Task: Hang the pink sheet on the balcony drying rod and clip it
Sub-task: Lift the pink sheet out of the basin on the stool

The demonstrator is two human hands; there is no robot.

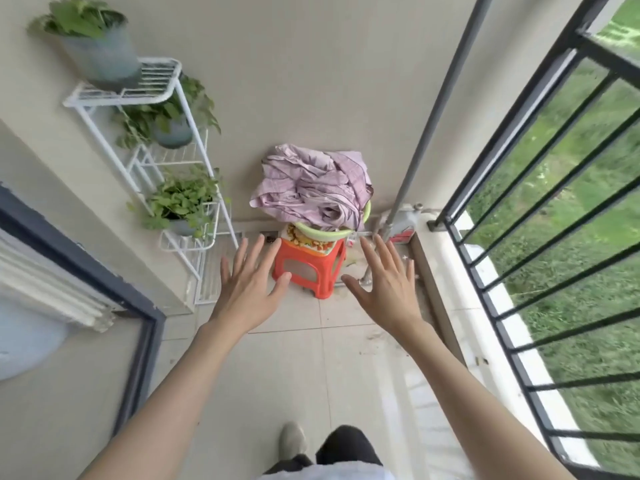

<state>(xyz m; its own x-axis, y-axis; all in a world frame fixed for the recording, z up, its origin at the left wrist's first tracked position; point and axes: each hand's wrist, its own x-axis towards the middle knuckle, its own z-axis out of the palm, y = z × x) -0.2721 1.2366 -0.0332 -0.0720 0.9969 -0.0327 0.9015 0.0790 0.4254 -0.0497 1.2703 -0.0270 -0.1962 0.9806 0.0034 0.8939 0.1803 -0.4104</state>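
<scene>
The pink sheet (311, 183) lies crumpled in a heap in a light green basin (323, 233). The basin stands on an orange plastic stool (310, 268) at the far end of the balcony. My left hand (251, 289) and my right hand (384, 282) reach forward with fingers spread, both empty, held short of the stool, one to each side of it. A grey metal pole (440, 102) rises at a slant from the floor by the right wall. No clips are visible.
A white tiered plant stand (166, 168) with several potted green plants lines the left wall. A dark sliding door frame (138, 306) is at the left. A black balcony railing (540, 209) runs along the right above a low ledge. A white jug (403, 223) sits in the corner.
</scene>
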